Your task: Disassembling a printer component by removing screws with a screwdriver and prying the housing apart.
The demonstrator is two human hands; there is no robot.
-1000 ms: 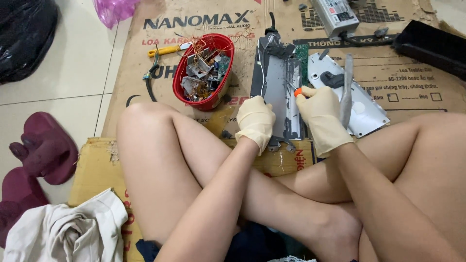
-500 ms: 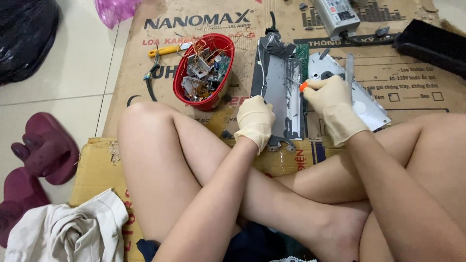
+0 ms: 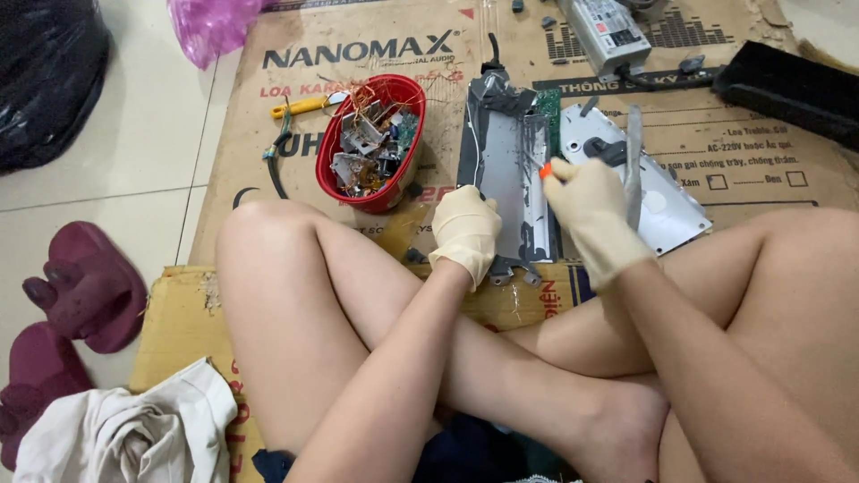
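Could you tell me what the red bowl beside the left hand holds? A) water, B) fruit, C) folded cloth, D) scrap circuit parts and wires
D: the red bowl on the cardboard is heaped with small circuit boards, metal bits and copper-coloured wires, just up and left of the gloved left hand.

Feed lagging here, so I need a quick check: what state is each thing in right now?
Left gloved hand: pressing on the grey metal chassis panel, which lies flat with its cover off.
Right gloved hand: gripping an orange-handled tool, tip hidden.
Red plastic bowl: upright, full of scrap parts.
Yellow-handled screwdriver: lying unused on the cardboard sheet.
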